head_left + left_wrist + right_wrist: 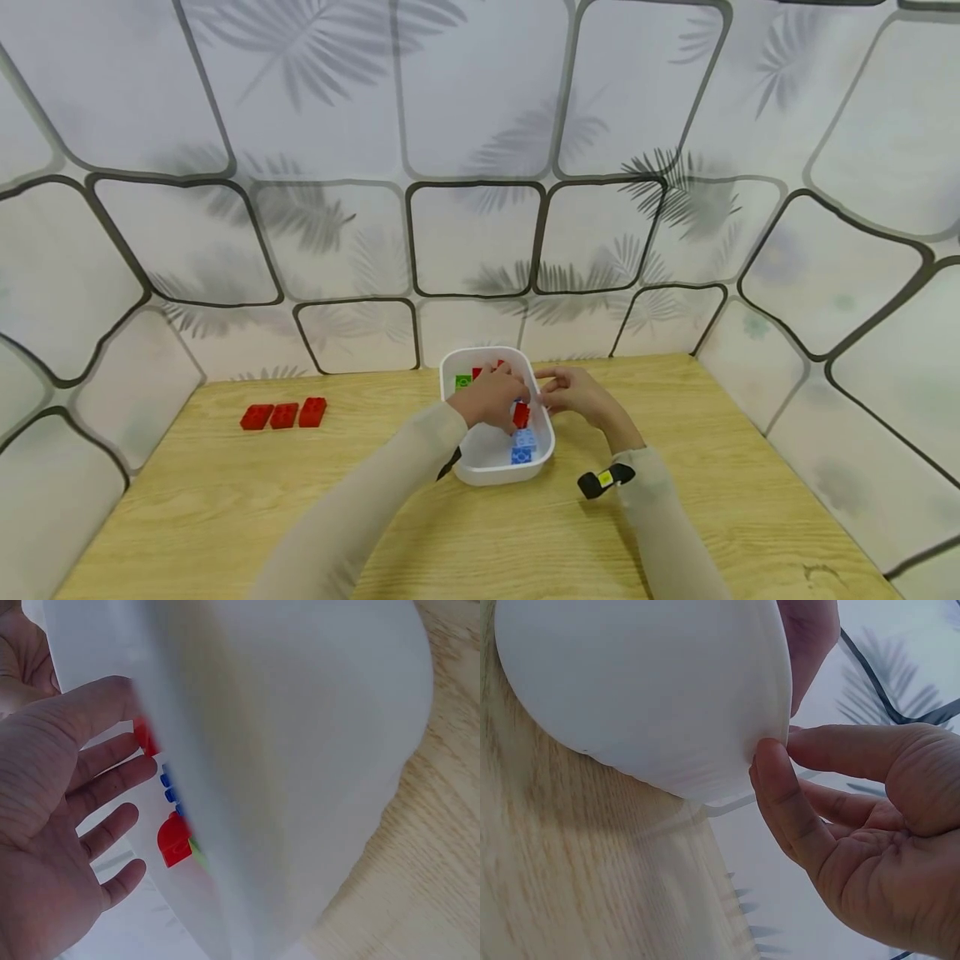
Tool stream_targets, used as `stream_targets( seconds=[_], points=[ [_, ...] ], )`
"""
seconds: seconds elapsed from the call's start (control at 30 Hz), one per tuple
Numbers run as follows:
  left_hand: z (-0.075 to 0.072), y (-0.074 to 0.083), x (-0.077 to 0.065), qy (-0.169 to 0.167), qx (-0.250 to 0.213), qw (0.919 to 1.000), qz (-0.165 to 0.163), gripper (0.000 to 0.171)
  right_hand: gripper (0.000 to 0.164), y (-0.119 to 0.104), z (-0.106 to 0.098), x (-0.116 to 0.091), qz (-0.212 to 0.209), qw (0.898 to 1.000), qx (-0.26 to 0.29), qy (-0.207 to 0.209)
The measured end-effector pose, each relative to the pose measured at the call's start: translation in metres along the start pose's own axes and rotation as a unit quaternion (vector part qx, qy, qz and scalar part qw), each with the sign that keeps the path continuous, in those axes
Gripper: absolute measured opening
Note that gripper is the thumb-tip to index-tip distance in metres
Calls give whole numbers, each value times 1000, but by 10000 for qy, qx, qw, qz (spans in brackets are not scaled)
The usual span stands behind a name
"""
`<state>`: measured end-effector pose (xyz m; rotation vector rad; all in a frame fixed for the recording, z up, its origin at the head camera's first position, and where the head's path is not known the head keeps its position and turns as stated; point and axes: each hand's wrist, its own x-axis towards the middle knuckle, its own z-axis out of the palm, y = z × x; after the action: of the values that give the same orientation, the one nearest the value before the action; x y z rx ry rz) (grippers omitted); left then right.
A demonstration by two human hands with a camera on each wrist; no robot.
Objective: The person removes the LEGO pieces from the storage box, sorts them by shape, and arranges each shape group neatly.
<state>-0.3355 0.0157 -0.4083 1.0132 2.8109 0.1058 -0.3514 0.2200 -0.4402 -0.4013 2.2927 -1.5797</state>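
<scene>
A right hand (581,398) pinches the rim of a white tub (501,476), presumably to steady it — while the left hand (489,397) reaches inside, fingers slightly spread beside a red brick (522,416). Whether that hand grips the brick cannot be told. Blue bricks (522,455) and a green brick (462,382) lie inside; three red bricks (284,416) line the table (225,500), well to the left — seemingly to keep them separate.

- Head view: you have even, diffuse light; a soft shadow lies on the table (187,483) beside your right sleeve (671,525).
- Left wrist: your white tub (176,735) blurs along its near rim.
- Right wrist: tub's wall dull; dim shade below.
</scene>
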Motion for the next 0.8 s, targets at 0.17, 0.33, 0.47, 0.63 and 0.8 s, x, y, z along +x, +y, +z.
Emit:
stream_targets(
  seconds=[0.17,0.33,0.47,0.63,0.8],
  points=[
    [0,2,1,-10,-108,9999,-65,48,53,0,0,0,7,10000,15,9],
    [3,1,3,-10,-150,9998,-90,47,53,-1,0,-1,-28,10000,-6,6],
    [4,-2,2,37,-386,9992,-44,44,53,-1,1,-1,-62,10000,5,-21],
    [7,-12,1,96,-692,9975,42,43,53,-1,1,-1,-77,10000,8,-32],
    [8,-18,-2,251,-701,9972,115,44,53,0,-1,0,-88,10000,-27,-16]
  ],
)
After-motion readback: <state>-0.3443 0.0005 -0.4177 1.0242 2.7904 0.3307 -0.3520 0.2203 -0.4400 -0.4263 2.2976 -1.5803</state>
